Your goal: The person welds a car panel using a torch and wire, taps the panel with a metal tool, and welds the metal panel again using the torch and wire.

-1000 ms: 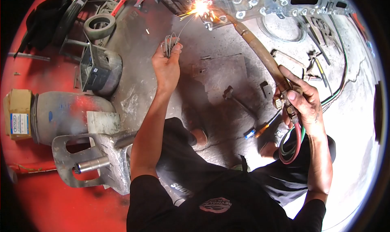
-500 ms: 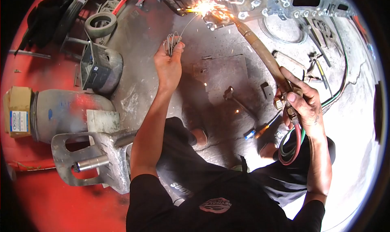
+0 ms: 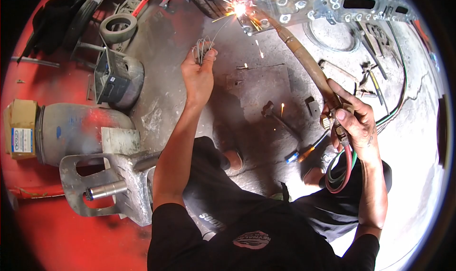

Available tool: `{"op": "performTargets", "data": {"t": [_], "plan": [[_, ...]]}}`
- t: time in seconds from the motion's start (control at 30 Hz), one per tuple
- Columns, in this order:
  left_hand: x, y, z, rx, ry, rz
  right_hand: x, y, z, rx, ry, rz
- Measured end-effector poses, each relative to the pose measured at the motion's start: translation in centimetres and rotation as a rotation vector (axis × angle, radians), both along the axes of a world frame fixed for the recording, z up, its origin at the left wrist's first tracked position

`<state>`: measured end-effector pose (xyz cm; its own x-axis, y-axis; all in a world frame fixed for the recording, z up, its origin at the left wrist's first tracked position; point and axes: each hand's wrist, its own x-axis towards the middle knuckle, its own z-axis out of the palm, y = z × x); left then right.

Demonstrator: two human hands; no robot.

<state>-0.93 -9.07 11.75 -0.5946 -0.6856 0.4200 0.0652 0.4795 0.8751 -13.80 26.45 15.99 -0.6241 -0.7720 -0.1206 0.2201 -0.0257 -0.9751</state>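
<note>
My left hand [image 3: 198,74] is closed on a coil of thin metal wire [image 3: 203,48], whose free end runs up toward a bright glow. In my right hand [image 3: 356,119] is a gas torch [image 3: 306,59], gripped near its valves, with red and green hoses [image 3: 349,169] looping below. The torch tip points up and left at a metal panel [image 3: 316,5] marked with many round weld spots. Glare hides the exact spot where flame, wire and panel meet. Sparks fly out and fall from there.
A hammer [image 3: 280,119] and a screwdriver [image 3: 308,152] lie on the floor near my feet. More wire lies in a large coil [image 3: 332,36] under the panel. At left are a tyre [image 3: 118,28], a gas cylinder [image 3: 80,128], a cardboard box [image 3: 23,128] and a grey plastic chair [image 3: 137,195].
The glow has become smaller and more concentrated, with sparks spraying in new directions and falling lower. Both hands stay almost in place, still holding the wire and the torch.
</note>
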Motion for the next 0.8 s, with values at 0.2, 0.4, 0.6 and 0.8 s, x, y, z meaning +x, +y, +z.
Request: {"op": "performTargets", "data": {"t": [0.2, 0.4, 0.6, 0.8], "plan": [[-0.09, -0.17, -0.16, -0.011, -0.012, 0.029, 0.07, -0.06, 0.12, 0.019, 0.013, -0.025], [-0.19, 0.19, 0.22, 0.006, -0.016, 0.004, 0.06, 0.03, 0.37, 0.039, 0.026, -0.022], [-0.28, -0.06, -0.06, 0.012, -0.016, -0.002, 0.08, 0.0, 0.37, 0.05, 0.028, -0.013], [-0.42, 0.04, 0.12, 0.012, -0.031, 0.005, 0.18, 0.02, 0.47, 0.046, 0.069, 0.004]]}}
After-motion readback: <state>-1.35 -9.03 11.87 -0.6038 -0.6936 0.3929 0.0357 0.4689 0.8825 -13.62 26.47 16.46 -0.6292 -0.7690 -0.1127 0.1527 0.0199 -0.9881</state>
